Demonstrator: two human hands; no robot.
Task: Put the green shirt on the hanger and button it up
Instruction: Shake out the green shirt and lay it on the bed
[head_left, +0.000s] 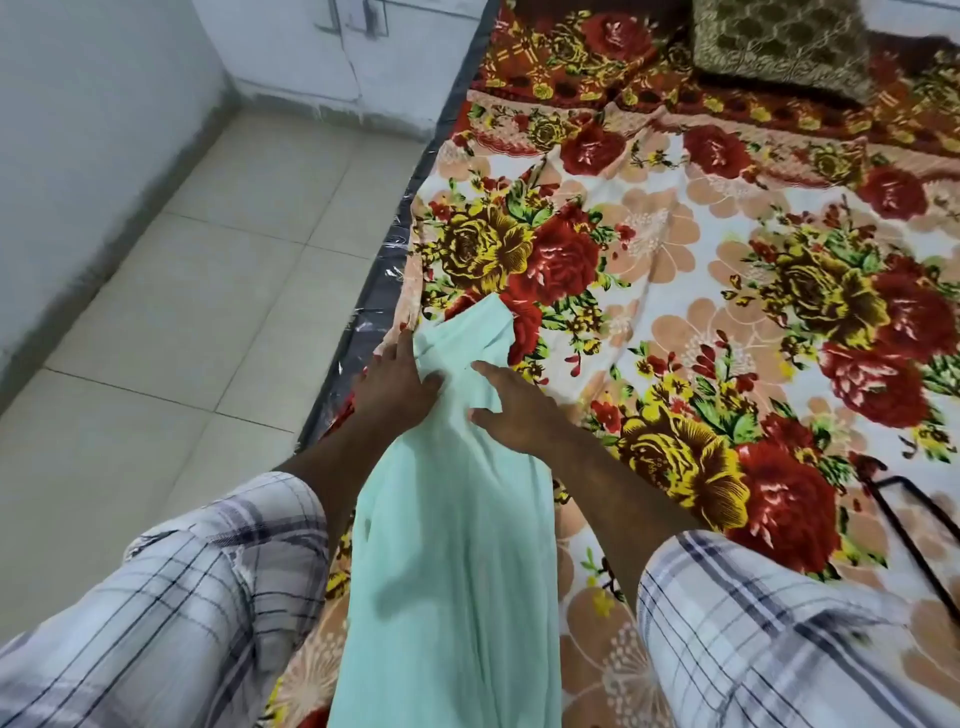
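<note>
Both hands, left hand and right hand, flat and spread on green shirt at frame centre, likely smoothing it on bed before hanger at lower right.

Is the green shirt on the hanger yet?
No. The green shirt lies bunched lengthwise on the bed under both hands; the black hanger lies apart, empty.

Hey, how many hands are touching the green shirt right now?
2. The left hand presses the green shirt near the bed's left edge; the right hand lies flat on it just to the right. Neither visibly grips the cloth.
</note>
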